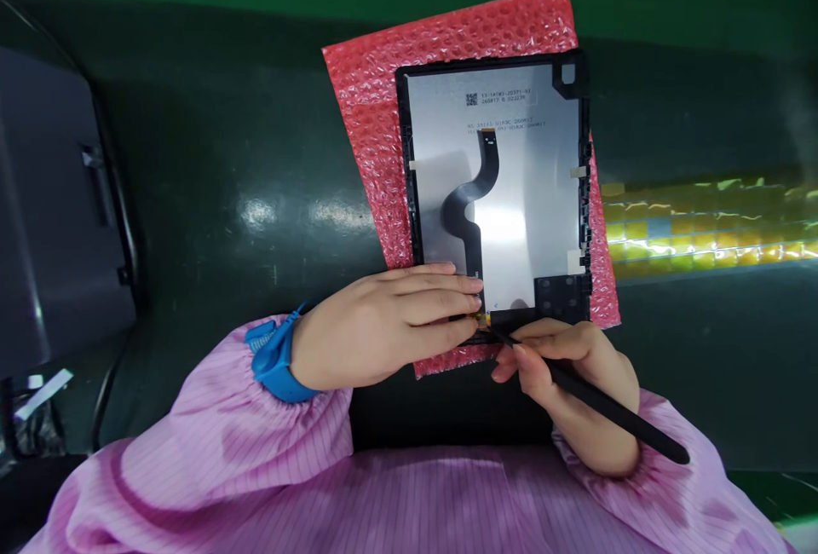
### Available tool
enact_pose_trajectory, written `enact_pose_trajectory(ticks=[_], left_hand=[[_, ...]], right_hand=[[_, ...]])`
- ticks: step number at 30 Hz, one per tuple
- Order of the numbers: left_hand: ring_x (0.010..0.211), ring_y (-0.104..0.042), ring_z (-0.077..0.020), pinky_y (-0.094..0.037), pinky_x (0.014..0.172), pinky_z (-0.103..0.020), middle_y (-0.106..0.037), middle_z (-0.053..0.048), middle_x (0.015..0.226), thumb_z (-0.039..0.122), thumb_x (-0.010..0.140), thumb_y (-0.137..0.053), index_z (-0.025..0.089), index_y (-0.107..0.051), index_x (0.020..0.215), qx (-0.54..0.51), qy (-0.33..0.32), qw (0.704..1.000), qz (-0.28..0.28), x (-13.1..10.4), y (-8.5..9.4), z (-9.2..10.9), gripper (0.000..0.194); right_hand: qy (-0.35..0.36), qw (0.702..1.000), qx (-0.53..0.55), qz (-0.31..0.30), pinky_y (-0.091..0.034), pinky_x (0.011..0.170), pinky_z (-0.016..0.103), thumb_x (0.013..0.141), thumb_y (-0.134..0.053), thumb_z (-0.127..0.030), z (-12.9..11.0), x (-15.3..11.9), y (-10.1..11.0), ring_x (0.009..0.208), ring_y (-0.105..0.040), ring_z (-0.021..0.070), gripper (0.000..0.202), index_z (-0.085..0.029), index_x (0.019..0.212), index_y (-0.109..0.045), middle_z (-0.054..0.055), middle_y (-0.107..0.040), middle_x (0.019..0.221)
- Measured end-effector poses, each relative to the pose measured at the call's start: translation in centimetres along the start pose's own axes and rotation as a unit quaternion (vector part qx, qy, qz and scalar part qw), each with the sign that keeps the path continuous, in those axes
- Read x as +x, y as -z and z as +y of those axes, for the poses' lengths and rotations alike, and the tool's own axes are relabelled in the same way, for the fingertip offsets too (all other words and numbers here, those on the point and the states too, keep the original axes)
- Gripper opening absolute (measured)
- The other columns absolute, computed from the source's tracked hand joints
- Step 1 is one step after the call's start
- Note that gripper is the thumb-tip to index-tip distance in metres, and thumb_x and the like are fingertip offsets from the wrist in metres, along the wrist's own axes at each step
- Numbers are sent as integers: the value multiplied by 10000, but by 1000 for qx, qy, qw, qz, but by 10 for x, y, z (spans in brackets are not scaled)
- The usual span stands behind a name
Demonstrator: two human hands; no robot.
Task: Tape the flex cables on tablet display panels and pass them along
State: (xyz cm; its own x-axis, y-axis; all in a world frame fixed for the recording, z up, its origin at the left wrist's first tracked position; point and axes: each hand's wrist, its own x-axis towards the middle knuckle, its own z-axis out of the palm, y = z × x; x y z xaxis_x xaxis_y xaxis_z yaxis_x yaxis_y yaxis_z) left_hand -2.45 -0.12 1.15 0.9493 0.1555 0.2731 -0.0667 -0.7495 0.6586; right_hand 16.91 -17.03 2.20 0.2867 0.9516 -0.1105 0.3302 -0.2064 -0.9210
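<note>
A tablet screen panel (440, 128) lies with its silvery back up, set in a black frame. A black ribbon cable (491, 164) curves down it toward the near edge. My left hand (389, 324) rests flat on the panel's near left part, fingers stretched out with their tips on the lower cable. They partly hide the cable's lower end. My right hand (562, 358) grips a slim black pen-like tool (613, 409) with a fine point. The tip is beside a small yellowish connector part (488, 319) at the near edge, close to my left fingertips.
Red bubble wrap (364, 119) lies under the panel on the dark green table (256, 153). A strip of shiny yellow tape (703, 230) runs off to the right. At the left stands a dark case-like object (57, 196). My left wrist wears a blue strap (281, 362).
</note>
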Motion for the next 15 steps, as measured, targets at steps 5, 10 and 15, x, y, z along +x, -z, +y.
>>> enact_pose_trajectory(ticks=[5, 10, 15], left_hand=[[1347, -622, -210, -428, 1230, -380, -747, -117, 1293, 53, 1042, -423, 123, -731, 1179, -2, -5, 1000, 8, -1, -1, 0, 344], [1345, -624, -210, -431, 1228, -390, -744, -115, 1297, 50, 1033, -444, 129, -726, 1196, -2, -4, 1000, 8, 0, -1, 1, 336], [1326, -637, -195, -420, 1236, -380, -754, -92, 1280, 80, 1055, -436, 141, -730, 1202, 32, -3, 999, 4, 1, -3, 3, 334]], right_hand=[[2, 999, -34, -4, -527, 520, 341, 997, -674, -333, 1, -2, 1, 595, -748, 201, 172, -312, 899, -534, -47, -762, 756], [16, 999, -41, 3, -501, 491, 333, 985, -678, -310, -1, 2, 2, 568, -736, 204, 172, -304, 884, -540, -44, -762, 737], [33, 997, -64, 8, -503, 499, 313, 994, -663, -342, -5, 6, -2, 573, -738, 186, 185, -295, 864, -540, -64, -756, 720]])
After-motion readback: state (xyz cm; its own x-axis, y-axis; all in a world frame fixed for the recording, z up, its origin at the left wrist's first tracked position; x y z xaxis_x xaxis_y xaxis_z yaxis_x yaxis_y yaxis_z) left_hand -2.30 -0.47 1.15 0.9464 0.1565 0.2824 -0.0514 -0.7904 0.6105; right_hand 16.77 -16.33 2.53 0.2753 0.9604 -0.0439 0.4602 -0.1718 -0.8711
